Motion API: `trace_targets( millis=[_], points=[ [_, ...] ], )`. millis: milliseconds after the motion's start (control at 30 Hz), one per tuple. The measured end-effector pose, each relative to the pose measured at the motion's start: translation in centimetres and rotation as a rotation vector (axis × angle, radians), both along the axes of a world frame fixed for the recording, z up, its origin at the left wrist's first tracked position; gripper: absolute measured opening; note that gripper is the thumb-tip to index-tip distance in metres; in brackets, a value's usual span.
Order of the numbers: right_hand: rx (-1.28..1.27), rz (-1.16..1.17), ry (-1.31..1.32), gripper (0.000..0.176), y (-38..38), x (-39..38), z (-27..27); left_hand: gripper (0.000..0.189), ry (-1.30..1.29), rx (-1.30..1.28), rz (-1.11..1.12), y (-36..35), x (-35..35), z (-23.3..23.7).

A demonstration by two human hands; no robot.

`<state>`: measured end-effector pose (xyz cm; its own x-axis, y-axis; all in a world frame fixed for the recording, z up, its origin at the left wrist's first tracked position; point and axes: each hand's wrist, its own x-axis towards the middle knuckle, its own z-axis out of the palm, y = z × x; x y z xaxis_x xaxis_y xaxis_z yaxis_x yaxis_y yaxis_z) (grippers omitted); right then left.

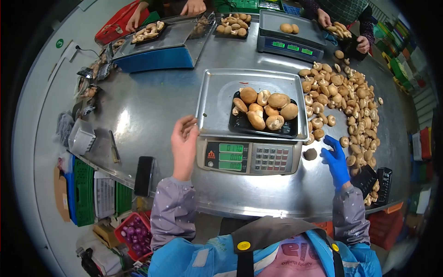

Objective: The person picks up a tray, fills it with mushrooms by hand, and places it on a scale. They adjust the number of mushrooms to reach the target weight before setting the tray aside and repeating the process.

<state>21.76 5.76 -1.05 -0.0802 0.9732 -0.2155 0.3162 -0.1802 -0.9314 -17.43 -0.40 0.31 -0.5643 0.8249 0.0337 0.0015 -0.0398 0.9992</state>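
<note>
A digital scale [249, 157] with lit green displays stands in front of me. On its metal pan [217, 97] sits a black plastic tray [265, 132] holding several brown mushrooms [278, 100]. My left hand [185, 143], bare, is at the pan's left edge, fingers loosely bent and apart, holding nothing. To the right of the scale, my right hand [336, 160] wears a blue glove. Its fingers are spread with nothing between them, close to a single dark-capped mushroom [310, 154] on the table. Loose mushrooms [336, 90] are heaped beyond that hand.
Across the steel table [152, 101], other people's hands [324, 18] handle mushrooms beside a second scale [291, 46]. A filled tray [233, 26] is at the back. A phone [144, 175] and a knife [114, 147] lie at left; black trays [383, 184] stand at right.
</note>
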Motion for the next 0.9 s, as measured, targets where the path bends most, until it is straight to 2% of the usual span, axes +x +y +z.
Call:
trace_targets(
  millis=[133,200,267,300,333,433,500,533,600,667,800,867,900],
  points=[
    [-0.029,0.118,0.066,0.045,2.4,-3.1,1.3,0.039,0.157,-0.135,-0.156,3.3,-0.5,-2.6],
    [-0.038,0.188,0.152,0.050,3.8,-5.0,1.4,0.043,0.192,-0.298,-0.393,5.1,0.2,-2.9],
    [-0.113,0.135,0.134,0.057,5.2,-7.8,1.7,0.045,0.131,-0.390,-0.535,7.2,2.3,-2.4],
    [-0.155,0.159,0.189,0.063,6.0,-8.2,0.9,0.046,0.205,-0.373,-0.538,7.8,2.9,-2.5],
    [-0.074,0.156,0.244,0.065,6.7,-8.6,-1.2,0.046,0.190,-0.416,-0.515,8.0,3.4,-2.3],
    [-0.021,0.137,0.187,0.068,6.7,-10.5,-0.1,0.048,0.055,-0.360,-0.434,8.7,3.3,-2.7],
    [-0.019,0.148,0.210,0.068,6.8,-11.4,1.3,0.055,-0.381,-0.306,-0.423,9.2,2.3,-2.1],
    [-0.023,0.152,0.231,0.068,6.9,-12.0,2.2,0.055,-0.374,-0.298,-0.416,9.5,1.6,-1.9],
    [-0.003,0.181,0.293,0.066,6.9,-12.9,3.4,0.057,-0.539,-0.255,-0.354,9.9,-0.2,-1.6],
    [0.024,0.279,0.353,0.063,7.0,-13.5,4.1,0.057,-0.544,-0.223,-0.318,10.5,-2.3,-1.1],
    [0.023,0.336,0.294,0.055,6.5,-13.0,4.4,0.055,-0.516,-0.160,-0.249,13.6,-8.1,0.0],
    [0.007,0.317,0.276,0.050,5.9,-11.8,4.3,0.055,-0.502,0.019,-0.048,15.7,-10.9,0.3],
    [-0.034,0.279,0.271,0.048,5.6,-10.7,3.8,0.053,-0.485,0.051,-0.017,16.9,-12.6,0.2]
  ],
)
